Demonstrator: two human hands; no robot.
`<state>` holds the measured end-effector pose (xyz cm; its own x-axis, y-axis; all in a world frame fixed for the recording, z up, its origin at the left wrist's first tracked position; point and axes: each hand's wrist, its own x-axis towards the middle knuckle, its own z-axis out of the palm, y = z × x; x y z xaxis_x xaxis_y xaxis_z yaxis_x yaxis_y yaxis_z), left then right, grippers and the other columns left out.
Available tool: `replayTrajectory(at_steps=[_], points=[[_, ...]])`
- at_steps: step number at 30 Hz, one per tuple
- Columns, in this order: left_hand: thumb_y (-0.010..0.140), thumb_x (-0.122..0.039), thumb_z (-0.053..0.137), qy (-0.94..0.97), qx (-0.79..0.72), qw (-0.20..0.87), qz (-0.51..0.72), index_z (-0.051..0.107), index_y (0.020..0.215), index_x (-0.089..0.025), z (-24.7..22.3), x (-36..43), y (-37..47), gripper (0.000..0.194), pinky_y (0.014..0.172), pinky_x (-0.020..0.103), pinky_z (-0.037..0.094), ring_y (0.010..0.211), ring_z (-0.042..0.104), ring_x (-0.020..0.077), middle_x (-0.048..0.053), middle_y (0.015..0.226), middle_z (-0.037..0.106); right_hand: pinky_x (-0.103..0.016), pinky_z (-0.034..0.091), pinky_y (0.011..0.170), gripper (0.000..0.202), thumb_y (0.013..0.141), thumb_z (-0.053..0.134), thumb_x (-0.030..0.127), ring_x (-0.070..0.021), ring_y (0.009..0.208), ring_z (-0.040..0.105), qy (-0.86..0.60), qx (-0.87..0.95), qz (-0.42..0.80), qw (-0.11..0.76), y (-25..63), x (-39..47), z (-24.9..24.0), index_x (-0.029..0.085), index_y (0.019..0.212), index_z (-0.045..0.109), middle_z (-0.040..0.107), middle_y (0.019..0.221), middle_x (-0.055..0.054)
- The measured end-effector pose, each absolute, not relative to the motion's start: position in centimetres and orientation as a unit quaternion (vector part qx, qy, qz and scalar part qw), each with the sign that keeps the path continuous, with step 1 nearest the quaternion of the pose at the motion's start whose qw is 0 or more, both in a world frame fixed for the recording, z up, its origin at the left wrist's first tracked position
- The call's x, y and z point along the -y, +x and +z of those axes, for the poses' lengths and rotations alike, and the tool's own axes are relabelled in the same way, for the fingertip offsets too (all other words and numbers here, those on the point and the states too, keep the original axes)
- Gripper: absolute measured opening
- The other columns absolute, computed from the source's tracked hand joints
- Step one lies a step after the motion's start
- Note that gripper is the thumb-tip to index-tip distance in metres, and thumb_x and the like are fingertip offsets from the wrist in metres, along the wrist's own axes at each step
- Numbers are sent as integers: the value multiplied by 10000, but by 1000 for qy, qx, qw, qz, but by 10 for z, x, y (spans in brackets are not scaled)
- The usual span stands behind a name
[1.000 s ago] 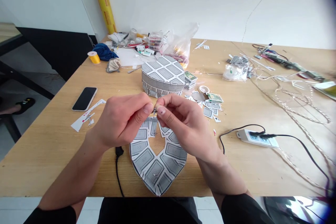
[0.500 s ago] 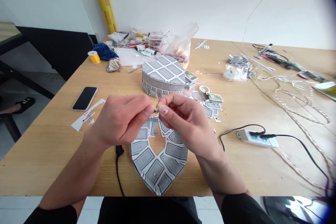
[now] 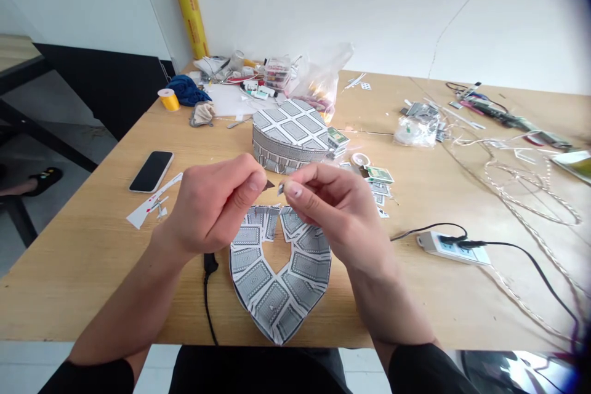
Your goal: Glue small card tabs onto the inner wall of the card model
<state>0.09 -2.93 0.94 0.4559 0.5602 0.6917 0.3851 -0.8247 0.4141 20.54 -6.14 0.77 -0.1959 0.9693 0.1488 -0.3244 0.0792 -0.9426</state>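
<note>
My left hand (image 3: 213, 204) is closed in a pinch, and a small dark pointed piece (image 3: 269, 185) sticks out past its thumb. Facing it across a narrow gap, my right hand (image 3: 340, 212) pinches a small grey-and-white scrap (image 3: 280, 189), mostly hidden by the fingertips. Below both hands lies a pointed, curved-sided shape built of grey-backed playing cards (image 3: 257, 281), with an opening in its middle and a slit at the far end. Just behind the hands stands a rounded box covered in the same cards (image 3: 292, 126).
A phone (image 3: 151, 171) and paper offcuts (image 3: 150, 204) lie on the left. Loose cards (image 3: 379, 174) and a tape roll (image 3: 361, 160) sit right of the box. Further right are a power strip (image 3: 452, 247) and tangled cord (image 3: 521, 178). A plastic bag (image 3: 318, 77) stands behind.
My hands have drawn slightly apart, opening a gap between the fingertips. The dark pointed piece and the grey-and-white scrap now show separately. The view has shifted slightly.
</note>
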Motion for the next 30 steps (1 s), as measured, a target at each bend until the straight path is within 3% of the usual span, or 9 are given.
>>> replayTrajectory(at_steps=[8,13,17,22,30], points=[[1047,-288,584,808,-294,255,442,617,882,-193,11,35,1,194,499,259,357,527,433,77,-57,631,529,-200,350,459,152,825,945,237,-70,531,525,-339,486,607,529,200,62,7,183,841,805,666,628,30],[934,-170,711,797,-312,223,466,636,868,-205,13,38,5,107,471,225,313,522,415,48,-82,628,545,-198,401,480,134,844,933,249,-59,543,546,-327,491,601,539,200,61,6,178,869,823,700,678,26],[961,-201,722,776,-337,233,480,667,887,-221,10,39,6,94,447,218,284,487,390,40,-95,578,507,-207,458,505,156,864,917,272,-60,559,586,-346,511,583,529,202,60,10,165,909,814,753,775,2],[962,-219,728,776,-355,230,469,671,881,-226,9,37,5,99,436,218,269,463,365,41,-103,529,456,-203,496,546,148,843,915,185,-66,598,627,-389,535,532,528,204,61,12,160,924,794,748,776,10],[963,-227,729,778,-353,230,466,678,892,-227,10,36,6,88,425,225,253,449,363,48,-102,515,457,-234,510,586,142,852,900,194,-96,657,653,-392,558,518,516,205,61,14,165,927,783,741,779,6]])
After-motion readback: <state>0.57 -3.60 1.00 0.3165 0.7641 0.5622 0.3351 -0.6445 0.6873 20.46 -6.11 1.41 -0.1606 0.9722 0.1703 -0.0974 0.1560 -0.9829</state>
